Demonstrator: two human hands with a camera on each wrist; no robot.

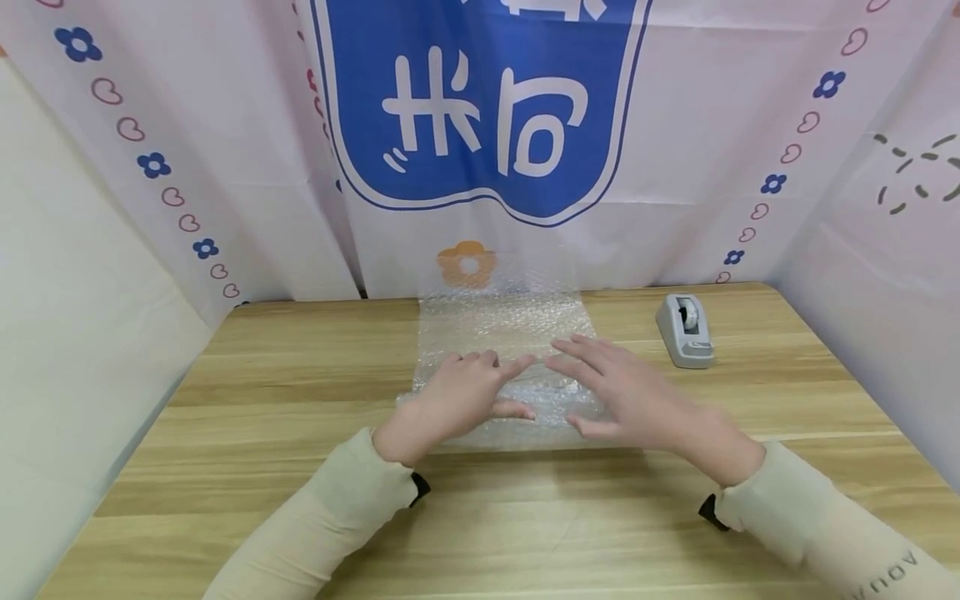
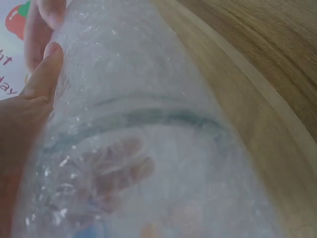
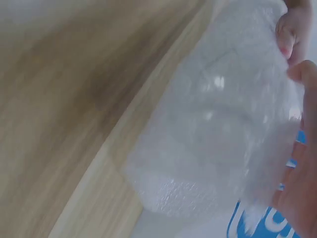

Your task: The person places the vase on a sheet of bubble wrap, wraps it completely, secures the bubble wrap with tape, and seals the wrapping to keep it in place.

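Note:
A clear bubble wrap sheet (image 1: 502, 321) runs across the table toward the back curtain, its near part rolled into a thick bundle (image 1: 551, 408). In the left wrist view, a dark greenish curved band shows through the bundle (image 2: 148, 153); what lies inside is too blurred to name. My left hand (image 1: 461, 400) touches the bundle's left part, fingers stretched across it and thumb spread on the near side. On the right part rests my right hand (image 1: 633, 396), fingers extended and thumb apart. Both hands' fingertips come close together over the middle. The right wrist view shows the bundle (image 3: 213, 124) beside my right fingers.
A grey tape dispenser (image 1: 686, 332) stands at the back right of the wooden table (image 1: 247, 433). Behind the table hangs a white curtain (image 1: 637, 242) with a blue printed emblem, and pale cloth walls (image 1: 67, 333) flank both sides.

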